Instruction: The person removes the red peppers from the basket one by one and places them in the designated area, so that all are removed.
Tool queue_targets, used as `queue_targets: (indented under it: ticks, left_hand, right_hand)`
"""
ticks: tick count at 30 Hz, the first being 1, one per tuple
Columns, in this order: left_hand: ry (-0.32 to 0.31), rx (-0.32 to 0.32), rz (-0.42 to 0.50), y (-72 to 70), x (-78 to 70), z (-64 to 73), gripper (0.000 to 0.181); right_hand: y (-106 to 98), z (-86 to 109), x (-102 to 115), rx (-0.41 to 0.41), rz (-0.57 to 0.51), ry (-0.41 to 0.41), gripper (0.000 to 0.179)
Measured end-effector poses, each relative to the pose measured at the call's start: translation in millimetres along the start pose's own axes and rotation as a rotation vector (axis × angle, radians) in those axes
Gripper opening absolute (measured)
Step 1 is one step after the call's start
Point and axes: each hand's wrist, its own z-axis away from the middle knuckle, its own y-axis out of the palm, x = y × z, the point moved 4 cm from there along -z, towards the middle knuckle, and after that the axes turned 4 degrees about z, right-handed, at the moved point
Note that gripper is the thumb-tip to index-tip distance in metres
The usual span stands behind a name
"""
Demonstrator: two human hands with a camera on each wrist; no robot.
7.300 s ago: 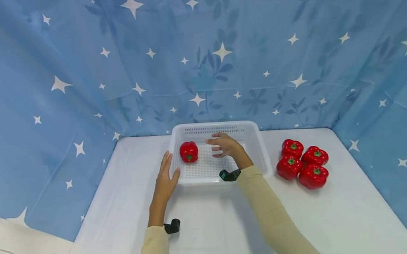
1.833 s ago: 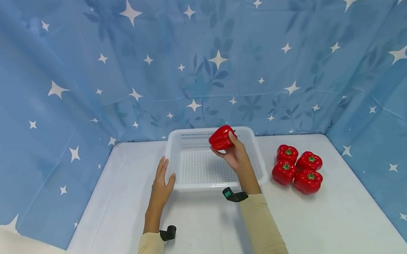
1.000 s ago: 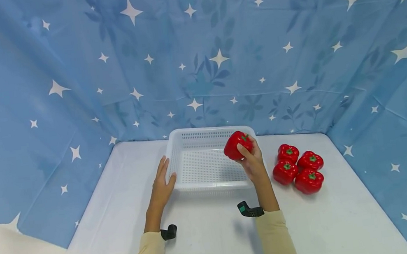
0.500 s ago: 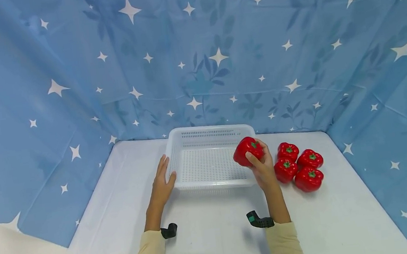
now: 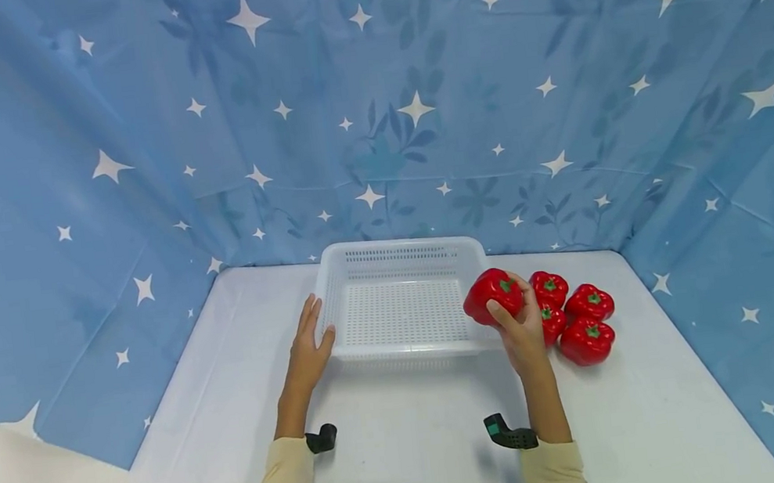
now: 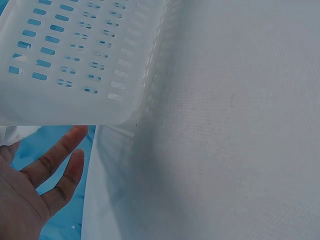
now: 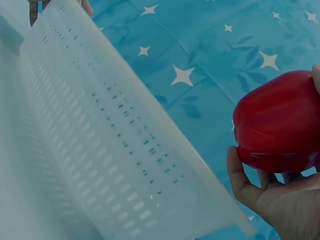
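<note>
My right hand (image 5: 525, 329) grips a red bell pepper (image 5: 490, 297) over the right edge of a white perforated basket (image 5: 409, 351). In the right wrist view, fingers curl under the red bell pepper (image 7: 280, 122), which is held up beside the basket wall (image 7: 115, 150). At the basket's left rim rests my left hand (image 5: 305, 356), its fingers straight and thumb spread. The left wrist view has that hand (image 6: 35, 195) with extended fingers close by the basket's end (image 6: 70, 107). Nothing lies in the basket.
Several red bell peppers (image 5: 587, 340) sit clustered on the white table (image 5: 408, 444) right of the basket, one partly hidden by my right hand. A blue curtain with white stars (image 5: 372, 101) stands behind and at the sides of the table.
Earlier, one bell pepper lay in the basket's left part; my right hand has since lifted it and carried it rightward to the basket's right edge. The left hand stays at the left rim.
</note>
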Motion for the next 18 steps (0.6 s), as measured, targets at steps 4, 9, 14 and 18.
queue_targets:
  ticks: [4, 9, 14, 18]
  left_hand:
    - [0.003, -0.001, 0.003, 0.6, -0.2, 0.7, 0.062]
    - [0.007, 0.001, 0.002, 1.0, -1.3, 1.2, 0.062]
    - [0.001, -0.009, 0.009, 0.0, -1.7, -0.2, 0.062]
    - [-0.010, -0.001, 0.009, 0.3, -0.8, 0.0, 0.062]
  right_hand:
    - [-9.5, 6.9, 1.3, -0.033, 0.056, -0.008, 0.063]
    - [-23.9, 19.1, 5.8, -0.118, 0.086, -0.005, 0.067]
    - [-37.2, 28.1, 12.0, -0.208, 0.107, -0.011, 0.068]
    - [-47.9, 34.8, 11.9, -0.271, 0.142, -0.021, 0.069]
